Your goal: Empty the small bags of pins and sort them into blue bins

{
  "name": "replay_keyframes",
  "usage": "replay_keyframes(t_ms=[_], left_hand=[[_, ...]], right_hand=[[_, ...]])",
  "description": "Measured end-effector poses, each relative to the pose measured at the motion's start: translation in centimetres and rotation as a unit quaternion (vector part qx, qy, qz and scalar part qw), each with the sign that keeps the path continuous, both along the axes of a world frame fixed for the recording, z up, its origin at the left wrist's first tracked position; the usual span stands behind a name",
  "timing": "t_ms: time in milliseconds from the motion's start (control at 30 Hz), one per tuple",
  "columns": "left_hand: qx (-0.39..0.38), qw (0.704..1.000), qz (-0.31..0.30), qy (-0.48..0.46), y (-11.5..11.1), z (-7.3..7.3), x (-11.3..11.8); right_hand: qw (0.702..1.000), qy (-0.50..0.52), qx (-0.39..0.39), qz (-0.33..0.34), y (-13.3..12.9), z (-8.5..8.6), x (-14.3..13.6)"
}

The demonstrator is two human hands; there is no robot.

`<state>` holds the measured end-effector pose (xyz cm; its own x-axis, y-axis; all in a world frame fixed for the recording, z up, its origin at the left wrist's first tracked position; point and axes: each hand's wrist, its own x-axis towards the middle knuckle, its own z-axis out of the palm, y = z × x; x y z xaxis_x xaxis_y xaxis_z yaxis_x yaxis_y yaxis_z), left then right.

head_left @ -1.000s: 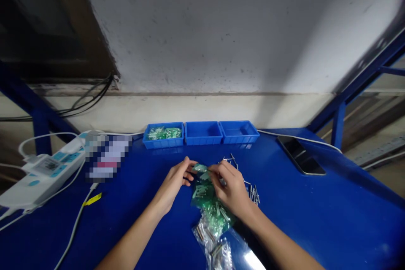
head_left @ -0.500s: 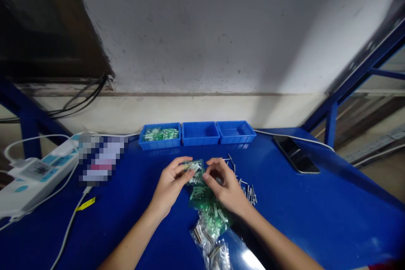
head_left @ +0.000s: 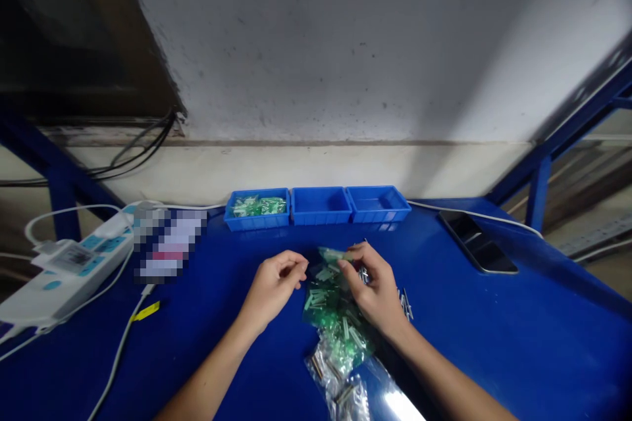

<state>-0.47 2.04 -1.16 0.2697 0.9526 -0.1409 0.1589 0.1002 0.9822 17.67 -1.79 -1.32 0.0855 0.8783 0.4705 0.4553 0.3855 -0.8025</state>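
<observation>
My right hand (head_left: 376,289) pinches the top edge of a clear plastic bag of small green parts (head_left: 333,316) that lies on the blue table (head_left: 494,342). Just left of the bag, my left hand (head_left: 274,284) hovers with its fingertips pinched together; whether a small part sits between them cannot be made out. Loose metal pins (head_left: 405,302) lie beside and partly under my right hand. A second clear bag with metal pieces (head_left: 340,381) lies nearer to me.
Three blue trays stand in a row at the table's back: the left tray (head_left: 257,212) holds green parts, the middle tray (head_left: 320,205) and right tray (head_left: 378,204) look bare. A phone (head_left: 478,243) lies right, a white power strip (head_left: 59,270) and cables left.
My left hand has let go of the bag's top and drawn a little to the left. My right hand still holds the bag's upper edge.
</observation>
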Motion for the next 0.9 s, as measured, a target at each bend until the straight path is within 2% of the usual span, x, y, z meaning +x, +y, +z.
replay_keyframes(t_ms=[100,167,267,400,500,600,700,767,800,900], left_hand=[[-0.105,0.99,-0.01,-0.091,-0.2,0.4,0.1],[-0.112,0.986,-0.02,-0.126,-0.4,0.6,0.2],[-0.057,0.989,-0.033,-0.13,-0.3,0.6,0.1],[0.024,0.994,-0.001,-0.107,0.0,0.4,-0.2],[0.132,0.99,0.009,-0.037,-0.3,0.6,-0.2],[0.266,0.962,-0.03,0.048,-0.8,0.9,-0.1],[0.325,0.94,-0.025,0.096,-1.0,1.1,0.0],[0.291,0.952,0.005,0.094,-0.9,1.0,0.0],[0.245,0.966,0.009,0.079,-0.8,0.9,0.0],[0.033,0.999,-0.024,-0.029,-0.7,0.8,0.0]], right_hand=[[0.984,-0.131,0.109,0.049,-0.6,0.0,-0.1],[0.975,-0.174,0.119,0.066,-0.9,-0.1,-0.4],[0.978,-0.188,0.069,0.062,-0.9,-0.1,-0.6],[0.985,-0.156,-0.023,0.068,-0.5,0.6,-0.3],[0.986,-0.069,-0.116,0.094,-0.3,1.2,-0.2],[0.971,0.064,-0.199,0.111,-0.1,1.2,-0.3],[0.962,0.137,-0.208,0.115,0.3,0.6,-0.4],[0.971,0.132,-0.175,0.092,0.3,0.3,-0.4],[0.979,0.116,-0.151,0.077,0.3,0.2,-0.4],[0.996,0.034,-0.068,0.049,-0.1,0.1,-0.3]])
